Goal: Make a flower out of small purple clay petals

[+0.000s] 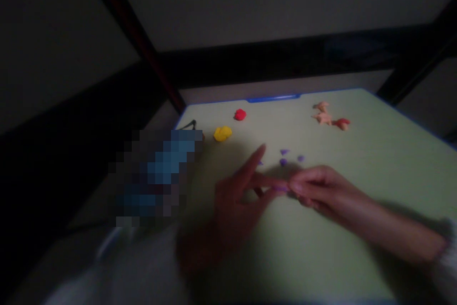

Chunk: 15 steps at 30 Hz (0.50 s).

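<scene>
Purple piece [281,189], held between the left fingers [268,182] over the counter [378,162], calls for light, even pressure, the right fingers [297,187] narrow at its end (blurred; cannot tell if they grip it).

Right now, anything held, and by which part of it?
Small purple piece, by its near and far sides, in the left hand. Right hand is at its right end; too blurred to tell if gripping.
</scene>
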Each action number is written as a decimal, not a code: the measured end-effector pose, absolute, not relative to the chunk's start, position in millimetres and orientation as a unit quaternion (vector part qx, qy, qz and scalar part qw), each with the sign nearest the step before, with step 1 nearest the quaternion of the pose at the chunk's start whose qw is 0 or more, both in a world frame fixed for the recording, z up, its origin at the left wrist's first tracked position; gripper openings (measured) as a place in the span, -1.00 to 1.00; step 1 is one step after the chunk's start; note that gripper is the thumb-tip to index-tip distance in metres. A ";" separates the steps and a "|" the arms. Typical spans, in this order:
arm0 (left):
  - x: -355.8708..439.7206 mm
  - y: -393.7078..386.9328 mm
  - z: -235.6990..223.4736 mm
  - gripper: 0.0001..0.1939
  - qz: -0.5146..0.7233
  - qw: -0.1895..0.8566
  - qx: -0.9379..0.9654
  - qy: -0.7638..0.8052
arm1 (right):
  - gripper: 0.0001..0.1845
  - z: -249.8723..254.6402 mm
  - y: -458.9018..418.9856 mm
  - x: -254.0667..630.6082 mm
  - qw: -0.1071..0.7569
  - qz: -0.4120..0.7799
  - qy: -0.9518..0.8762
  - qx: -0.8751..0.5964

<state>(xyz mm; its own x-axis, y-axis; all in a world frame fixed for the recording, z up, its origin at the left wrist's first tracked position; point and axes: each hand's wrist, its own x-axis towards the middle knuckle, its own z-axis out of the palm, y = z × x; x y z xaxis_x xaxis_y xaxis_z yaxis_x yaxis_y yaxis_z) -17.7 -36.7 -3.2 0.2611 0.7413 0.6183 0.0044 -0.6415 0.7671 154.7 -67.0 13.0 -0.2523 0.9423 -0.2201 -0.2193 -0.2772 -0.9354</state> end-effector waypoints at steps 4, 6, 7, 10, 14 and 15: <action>-18.2 -37.8 -1.5 -0.28 0.553 0.329 0.718 0.266 | -0.84 14.7 -67.3 154.2 0.432 0.680 -0.402 -0.435; -18.7 -38.0 -1.4 -0.28 0.556 0.327 0.715 0.269 | -0.85 14.1 -67.2 154.0 0.429 0.684 -0.403 -0.431; -19.0 -37.8 -1.7 -0.29 0.556 0.327 0.715 0.270 | -0.86 13.4 -67.1 153.8 0.425 0.687 -0.405 -0.427; -19.9 -36.5 -4.0 -0.27 0.544 0.316 0.732 0.259 | -0.87 10.4 -67.3 153.2 0.413 0.694 -0.426 -0.408; -20.6 -36.2 -7.2 -0.24 0.524 0.284 0.759 0.260 | -0.88 6.9 -68.0 153.7 0.400 0.682 -0.457 -0.408; -20.6 -37.0 -7.3 -0.24 0.519 0.286 0.761 0.263 | -0.87 6.2 -68.0 154.1 0.403 0.669 -0.470 -0.411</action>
<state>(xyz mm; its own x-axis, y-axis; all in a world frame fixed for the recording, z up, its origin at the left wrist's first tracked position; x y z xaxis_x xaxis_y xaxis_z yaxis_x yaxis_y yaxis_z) -20.6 -37.0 -7.3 0.3228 0.6974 0.6399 0.1038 -0.6981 0.7084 154.1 -68.0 6.2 -0.3371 0.9256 -0.1718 -0.1526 -0.2338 -0.9602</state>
